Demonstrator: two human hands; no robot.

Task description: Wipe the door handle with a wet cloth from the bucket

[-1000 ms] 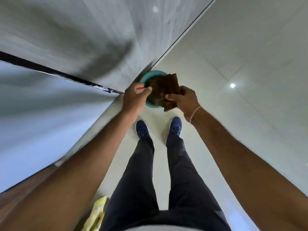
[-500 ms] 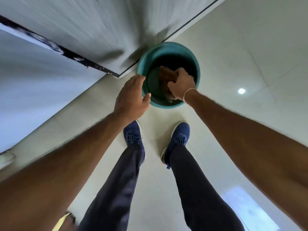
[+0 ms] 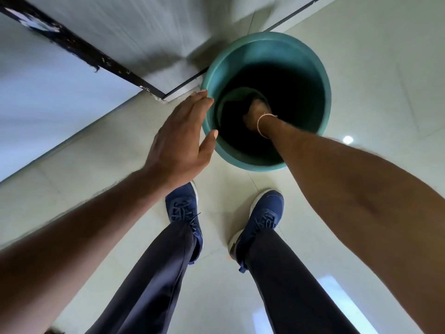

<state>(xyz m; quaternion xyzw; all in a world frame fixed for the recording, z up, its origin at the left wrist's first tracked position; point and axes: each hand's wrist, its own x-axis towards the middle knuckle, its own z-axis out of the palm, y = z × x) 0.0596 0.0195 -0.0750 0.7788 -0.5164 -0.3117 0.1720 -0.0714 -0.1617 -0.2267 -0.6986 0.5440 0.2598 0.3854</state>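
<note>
A teal bucket [image 3: 265, 36] stands on the tiled floor by a wall corner, its inside dark. My right hand [image 3: 255, 114] reaches deep into it, fingers curled around a dark cloth [image 3: 253, 97] that barely shows in the shadow. My left hand [image 3: 180, 141] is flat and open, its fingertips and thumb at the bucket's left rim, holding nothing. The door handle is out of view.
A pale panel with a chipped black edge strip [image 3: 79, 48] runs diagonally at the upper left and ends beside the bucket. My two blue shoes [image 3: 184, 209] [image 3: 263, 213] stand just below the bucket. Glossy floor tiles [image 3: 385, 80] spread to the right.
My right hand has gone from the bucket's mouth down into its depth with the cloth. The view has dropped closer to the bucket. My left hand has opened flat at the rim.
</note>
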